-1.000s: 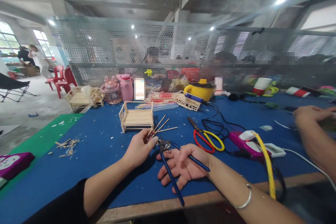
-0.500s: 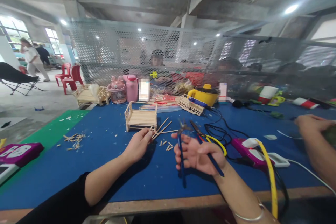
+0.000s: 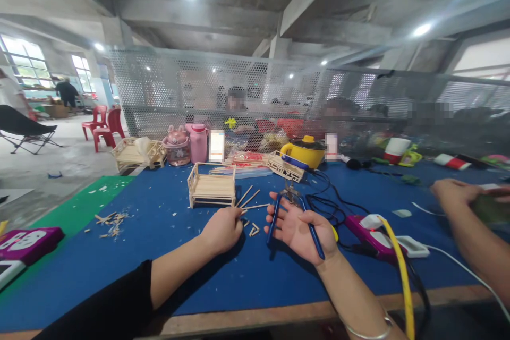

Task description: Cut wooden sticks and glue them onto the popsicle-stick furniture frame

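Note:
Palm up, my right hand (image 3: 305,231) holds blue-handled pliers (image 3: 314,234); their handles are spread apart across the fingers and thumb. Their metal jaws point away from me, over the table. My left hand (image 3: 223,229) is closed, knuckles up, with its fingertips at the near end of a thin wooden stick (image 3: 257,206). More thin sticks (image 3: 250,199) lie just beyond those fingertips. Short cut pieces (image 3: 254,230) lie between my hands. Behind my left hand stands a small bed-like frame (image 3: 212,186) made of sticks, touched by neither hand.
Wood scraps (image 3: 111,223) lie at left on the blue table (image 3: 159,244). A similar stick model (image 3: 285,166) and a yellow pot (image 3: 306,154) stand at the back. Cables run to a purple power strip (image 3: 368,234). Another person's hand (image 3: 458,194) is at right.
My left hand has moved right, away from the stick frame, to the near ends of the loose sticks. The pliers' jaws have swung slightly right in my right hand. The view has tilted up slightly.

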### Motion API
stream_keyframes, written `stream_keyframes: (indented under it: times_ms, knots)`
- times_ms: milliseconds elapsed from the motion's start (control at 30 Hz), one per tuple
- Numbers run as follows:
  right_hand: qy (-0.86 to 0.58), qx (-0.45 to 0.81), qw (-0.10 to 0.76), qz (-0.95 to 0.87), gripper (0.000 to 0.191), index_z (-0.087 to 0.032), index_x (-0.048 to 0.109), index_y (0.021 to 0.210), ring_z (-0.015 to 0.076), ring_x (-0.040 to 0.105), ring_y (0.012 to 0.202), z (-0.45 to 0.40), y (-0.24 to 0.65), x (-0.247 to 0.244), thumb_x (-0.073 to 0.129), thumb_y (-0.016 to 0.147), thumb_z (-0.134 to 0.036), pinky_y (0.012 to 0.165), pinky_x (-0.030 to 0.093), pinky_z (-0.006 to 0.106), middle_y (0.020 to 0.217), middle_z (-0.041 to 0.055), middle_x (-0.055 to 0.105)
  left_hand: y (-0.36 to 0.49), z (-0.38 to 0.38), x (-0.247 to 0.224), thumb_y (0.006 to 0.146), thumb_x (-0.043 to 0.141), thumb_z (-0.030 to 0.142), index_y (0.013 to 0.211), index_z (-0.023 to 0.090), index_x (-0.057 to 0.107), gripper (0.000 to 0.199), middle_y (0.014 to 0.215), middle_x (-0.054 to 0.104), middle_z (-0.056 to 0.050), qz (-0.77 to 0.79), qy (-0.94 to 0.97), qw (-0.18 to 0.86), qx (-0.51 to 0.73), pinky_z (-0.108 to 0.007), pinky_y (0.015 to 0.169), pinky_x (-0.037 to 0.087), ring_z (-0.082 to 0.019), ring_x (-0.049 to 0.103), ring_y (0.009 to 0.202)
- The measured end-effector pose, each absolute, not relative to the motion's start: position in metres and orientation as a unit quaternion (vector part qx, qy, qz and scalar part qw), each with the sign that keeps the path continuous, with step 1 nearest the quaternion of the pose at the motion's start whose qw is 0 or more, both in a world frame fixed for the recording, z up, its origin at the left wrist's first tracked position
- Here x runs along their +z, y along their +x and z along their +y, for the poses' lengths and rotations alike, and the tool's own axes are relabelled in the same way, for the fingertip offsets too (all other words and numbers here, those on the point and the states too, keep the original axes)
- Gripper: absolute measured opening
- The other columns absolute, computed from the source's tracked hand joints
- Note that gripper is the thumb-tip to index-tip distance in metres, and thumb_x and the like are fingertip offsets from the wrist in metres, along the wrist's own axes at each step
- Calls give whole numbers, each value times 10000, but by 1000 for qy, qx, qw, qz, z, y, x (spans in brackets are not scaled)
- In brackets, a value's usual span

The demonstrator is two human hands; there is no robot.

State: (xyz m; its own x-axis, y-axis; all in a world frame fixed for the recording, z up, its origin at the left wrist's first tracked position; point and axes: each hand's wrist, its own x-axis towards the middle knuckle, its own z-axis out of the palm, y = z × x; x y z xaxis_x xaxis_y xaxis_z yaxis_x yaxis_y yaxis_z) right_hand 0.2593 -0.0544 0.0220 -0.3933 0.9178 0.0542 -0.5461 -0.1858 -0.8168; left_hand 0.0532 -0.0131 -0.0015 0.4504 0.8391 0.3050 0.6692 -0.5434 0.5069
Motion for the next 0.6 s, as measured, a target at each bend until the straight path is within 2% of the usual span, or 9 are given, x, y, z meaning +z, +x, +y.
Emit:
stream_keyframes:
  times_ms: [67,133,200,267,367,467,600]
  knots:
    - [-226,736,500,-396,663,-210,383,1240,222,566,903,-53,259,20,463,585,-270,878,391,452,980,79,585,53,-14,3,829,372,151,906,167,641,279,844,658,-75,419,830,191,315,-271,724,412,-187,585,798]
    - [-229,730,504,-401,673,-215,386,1239,222,566,895,-53,258,18,469,572,-250,866,399,445,970,75,584,52,-17,4,861,366,211,1016,162,613,296,836,633,-55,382,791,281,387,-261,722,414,-163,561,775]
    - [-243,720,505,-409,695,-225,390,1242,213,563,864,-53,255,17,473,552,-232,835,415,430,952,65,581,50,-21,2,877,381,317,1126,151,557,348,769,592,-29,358,714,416,434,-244,626,411,-131,519,649]
    - [-254,716,496,-422,715,-227,392,1252,202,557,830,-55,253,19,475,541,-239,798,427,414,933,61,575,49,-24,0,863,410,402,1180,148,508,418,668,527,15,354,638,527,436,-210,487,340,-90,421,496]
    - [-268,695,469,-475,751,-211,375,1293,199,556,821,-60,251,27,487,552,-267,780,433,410,948,70,569,48,-26,-1,823,467,469,1130,150,517,446,571,421,66,362,573,592,437,-188,408,211,-56,294,406]
    - [-390,568,411,-596,779,-217,345,1354,223,556,936,-67,250,36,517,594,-231,863,413,419,1065,82,575,48,-26,1,819,459,509,1030,151,541,424,551,389,74,369,561,596,440,-186,396,181,-48,267,397]
    - [-575,290,280,-712,754,-223,372,1381,257,423,1223,-75,240,46,493,640,-164,1055,269,422,1347,66,469,48,-27,1,827,450,509,967,176,520,368,563,418,72,353,580,587,442,-185,392,192,-48,277,392]
